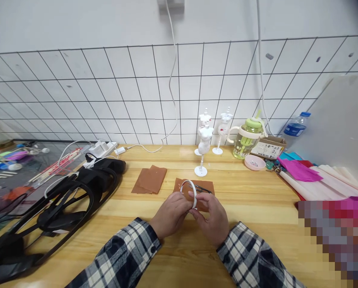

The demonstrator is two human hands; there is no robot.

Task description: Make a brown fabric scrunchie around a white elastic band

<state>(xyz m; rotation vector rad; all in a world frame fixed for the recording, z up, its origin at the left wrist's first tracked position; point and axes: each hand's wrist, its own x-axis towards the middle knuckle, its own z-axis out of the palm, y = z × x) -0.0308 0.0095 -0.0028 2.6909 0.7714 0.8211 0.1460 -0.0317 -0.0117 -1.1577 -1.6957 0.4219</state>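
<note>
Plaid sleeves [127, 256] fill the foreground, both forearms angled in twd the centre of a wooden workbench [257, 208]. Hands close together, nearly touching: left hand [170, 214] and right hand [211, 218] both pinch a white ring [190, 192], a narrow hoop-like band, held up just above the fingertips. Ring stands on edge, tilted, its opening facing roughly left-right; right fingers grip its near lower arc, left fingers meet it from the other side. Neither hand clearly nearer — ring sits btwn them, just fwd of the knuckles.

Directly beyond the hands, partly hidden by them: a brown sheet [204, 190], w/ a thin dark tool [203, 189] lying across it, long axis running left-right, closer to the right hand. Whether the tool is tweezers or a pen, can't tell. Fwd and left of the left hand: a stack of brown sheets [150, 179], apart from the first.

Further fwd of the right hand: a small white mannequin bust [203, 144] on a stand, a second one [224, 130] behind it, and a green cup [247, 138]. Far left of the left hand: black straps and headset gear [71, 200].
</note>
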